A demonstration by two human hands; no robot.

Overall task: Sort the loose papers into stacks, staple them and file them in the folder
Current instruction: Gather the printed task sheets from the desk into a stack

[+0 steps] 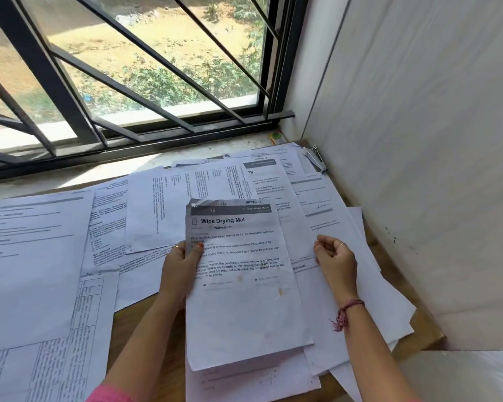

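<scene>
Where window meets wall, paper-strewn wooden desk (145, 323).

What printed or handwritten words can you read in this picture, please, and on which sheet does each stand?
"Wipe Drying Mat": title of the sheet held by the left hand.
"Workstation": just under that title.
"SECTION - 1": handwritten at its top right corner.
"Dexterous Hand": in its dark header band.
The other papers are too small or blurred to read.

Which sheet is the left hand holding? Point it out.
The "Wipe Drying Mat" sheet, gripped at its left edge by the left hand. It alone is lifted and has that bold heading; the other papers lie on the table.
</scene>
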